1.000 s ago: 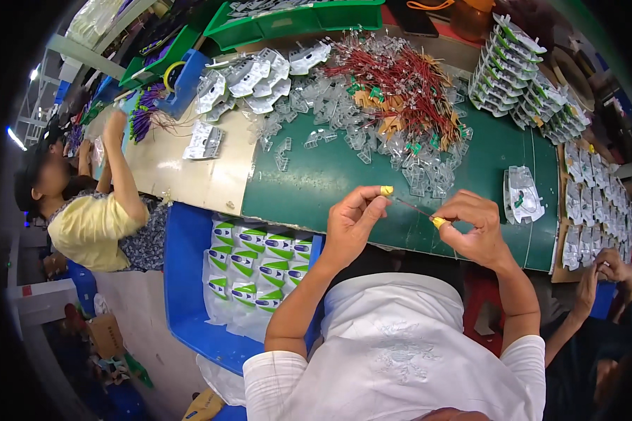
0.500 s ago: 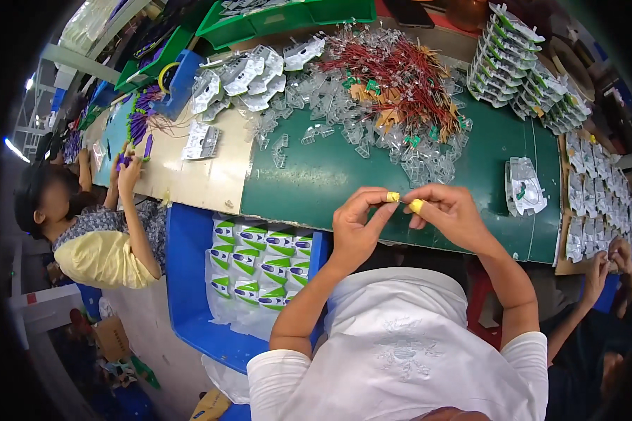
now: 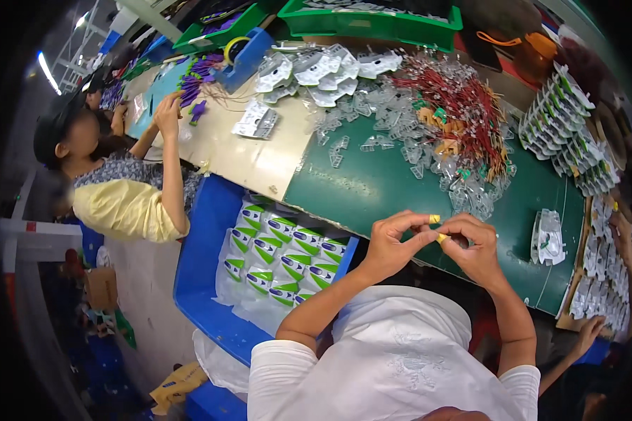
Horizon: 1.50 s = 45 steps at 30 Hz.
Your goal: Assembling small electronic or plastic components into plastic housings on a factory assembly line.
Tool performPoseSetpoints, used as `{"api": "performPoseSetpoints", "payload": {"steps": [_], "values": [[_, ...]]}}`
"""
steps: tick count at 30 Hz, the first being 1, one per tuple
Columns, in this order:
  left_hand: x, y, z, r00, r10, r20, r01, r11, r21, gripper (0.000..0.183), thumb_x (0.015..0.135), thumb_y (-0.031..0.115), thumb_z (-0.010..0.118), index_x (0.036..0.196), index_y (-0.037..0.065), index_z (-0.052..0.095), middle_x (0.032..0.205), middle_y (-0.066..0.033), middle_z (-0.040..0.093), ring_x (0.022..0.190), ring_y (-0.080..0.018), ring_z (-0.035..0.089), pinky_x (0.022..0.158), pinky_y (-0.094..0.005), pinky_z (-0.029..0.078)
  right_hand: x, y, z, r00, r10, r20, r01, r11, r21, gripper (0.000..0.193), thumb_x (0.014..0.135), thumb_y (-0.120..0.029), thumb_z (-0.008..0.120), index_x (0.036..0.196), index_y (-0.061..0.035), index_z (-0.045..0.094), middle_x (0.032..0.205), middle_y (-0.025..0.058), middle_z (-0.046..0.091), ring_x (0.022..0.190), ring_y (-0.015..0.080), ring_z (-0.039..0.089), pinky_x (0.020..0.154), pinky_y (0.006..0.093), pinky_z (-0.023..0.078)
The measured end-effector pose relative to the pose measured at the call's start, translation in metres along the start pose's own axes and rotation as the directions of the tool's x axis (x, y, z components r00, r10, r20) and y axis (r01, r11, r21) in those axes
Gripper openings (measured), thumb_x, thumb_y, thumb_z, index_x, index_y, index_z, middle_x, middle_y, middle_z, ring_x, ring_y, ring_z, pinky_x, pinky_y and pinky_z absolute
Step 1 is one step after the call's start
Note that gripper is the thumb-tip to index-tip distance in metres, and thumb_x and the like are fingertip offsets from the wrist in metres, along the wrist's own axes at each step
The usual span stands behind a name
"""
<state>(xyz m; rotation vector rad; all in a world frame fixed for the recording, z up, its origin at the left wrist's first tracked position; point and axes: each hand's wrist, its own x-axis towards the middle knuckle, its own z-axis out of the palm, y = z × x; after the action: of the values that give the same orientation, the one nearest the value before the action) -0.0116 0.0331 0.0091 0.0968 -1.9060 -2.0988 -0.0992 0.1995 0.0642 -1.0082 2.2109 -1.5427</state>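
Note:
My left hand [image 3: 395, 245] and my right hand [image 3: 476, 252] meet fingertip to fingertip over the near edge of the green work surface [image 3: 344, 184]. Both are pinched closed. Yellow wrapping covers the tip of my left index finger and of my right thumb. Whatever lies between the fingertips is too small to make out. Just beyond them is a heap of clear plastic pieces [image 3: 470, 195], with a tangle of red wires [image 3: 448, 95] behind it. To the right, one white housing [image 3: 548, 238] lies apart on the green surface.
Below the table's edge, at left, a blue bin [image 3: 198, 263] holds rows of white-and-green units. White housings [image 3: 323, 70] lie beyond, and stacked ones [image 3: 558, 116] stand far right. A co-worker [image 3: 130, 203] sits left; another person's hand [image 3: 588, 335] shows at lower right.
The view has turned, shifting the table's contents rightward and the bin too. My fingertips, slightly apart before, now touch. The left co-worker's purple piece now lies on the table.

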Motion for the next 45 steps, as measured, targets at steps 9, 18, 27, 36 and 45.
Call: {"api": "performPoseSetpoints", "payload": {"steps": [9,18,27,36,45], "values": [[0.027,-0.004,-0.051,0.728,-0.541,0.421,0.686,0.583,-0.436,0.040,0.090,0.013,0.072,0.126,0.003,0.056,0.099,-0.0050,0.068,0.086,-0.0110,0.064,0.080,-0.0248,0.053,0.018,0.018,0.013,0.989,0.066,0.130,-0.082,0.989,0.126,0.009,0.085,0.003,0.066,0.093,-0.0005,0.069,0.084,0.0038,0.064,0.075,0.0091,0.059,0.067,0.0223,0.046],[0.095,-0.004,-0.317,0.856,0.444,-0.266,0.343,-0.102,0.934,0.047,0.076,-0.002,0.064,0.121,0.008,0.062,0.133,-0.0156,0.054,0.126,-0.0367,0.044,0.107,-0.0495,0.033,0.008,0.026,-0.011,0.952,0.304,0.028,-0.300,0.913,0.277,0.006,0.092,0.000,0.060,0.097,-0.0023,0.061,0.077,-0.0067,0.052,0.064,-0.0005,0.044,0.056,0.0170,0.034],[0.042,0.015,-0.204,0.845,0.472,0.250,-0.259,-0.048,0.965,0.024,0.076,0.007,0.069,0.098,0.005,0.060,0.101,-0.0129,0.061,0.101,-0.0344,0.057,0.094,-0.0475,0.043,0.010,0.024,-0.003,0.931,0.352,0.094,-0.364,0.912,0.191,0.006,0.089,0.002,0.061,0.095,0.0002,0.060,0.070,-0.0079,0.049,0.059,-0.0019,0.040,0.053,0.0171,0.031],[-0.038,0.003,-0.033,0.860,0.316,0.400,-0.505,0.421,0.753,0.042,0.078,0.000,0.065,0.119,-0.003,0.060,0.116,-0.0176,0.060,0.105,-0.0324,0.061,0.085,-0.0394,0.051,0.020,0.009,0.016,0.995,0.099,0.014,-0.097,0.990,-0.105,0.010,0.086,0.000,0.063,0.096,0.0011,0.063,0.080,0.0059,0.060,0.064,0.0106,0.055,0.057,0.0252,0.044],[-0.029,-0.011,-0.036,0.913,0.198,0.358,-0.409,0.435,0.802,0.041,0.074,0.015,0.079,0.111,0.005,0.064,0.124,-0.0124,0.059,0.122,-0.0323,0.052,0.101,-0.0476,0.037,0.013,0.026,0.035,0.982,-0.138,0.127,0.184,0.841,-0.509,0.015,0.082,-0.007,0.066,0.094,-0.0024,0.059,0.089,0.0116,0.058,0.077,0.0294,0.065,0.058,0.0420,0.051]]}}
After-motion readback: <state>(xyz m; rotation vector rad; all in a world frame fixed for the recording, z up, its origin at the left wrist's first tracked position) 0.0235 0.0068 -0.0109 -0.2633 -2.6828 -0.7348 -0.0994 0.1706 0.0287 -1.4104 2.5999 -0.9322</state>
